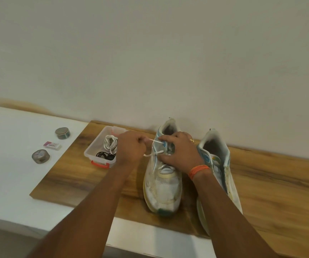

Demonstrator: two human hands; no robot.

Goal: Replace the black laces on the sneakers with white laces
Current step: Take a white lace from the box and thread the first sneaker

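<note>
Two worn white sneakers with blue trim stand on a wooden board [272, 185], toes toward me. The left sneaker [163, 185] carries a white lace [154, 141] threaded through its upper eyelets. My left hand [131, 148] is closed on that lace's end, just left of the shoe, and the lace runs taut to an eyelet. My right hand [179, 149] presses down on the left sneaker's tongue and eyelet area. The right sneaker [217, 162] stands beside it, partly hidden by my right forearm; I see no lace in it.
A clear plastic box [97, 148] with a red latch sits left of the shoes; it holds a coiled white lace [110, 143] and a black lace [104, 155]. On the white counter [10, 174] lie two round tins [62, 133] [40, 156] and a small pink-white packet [52, 145].
</note>
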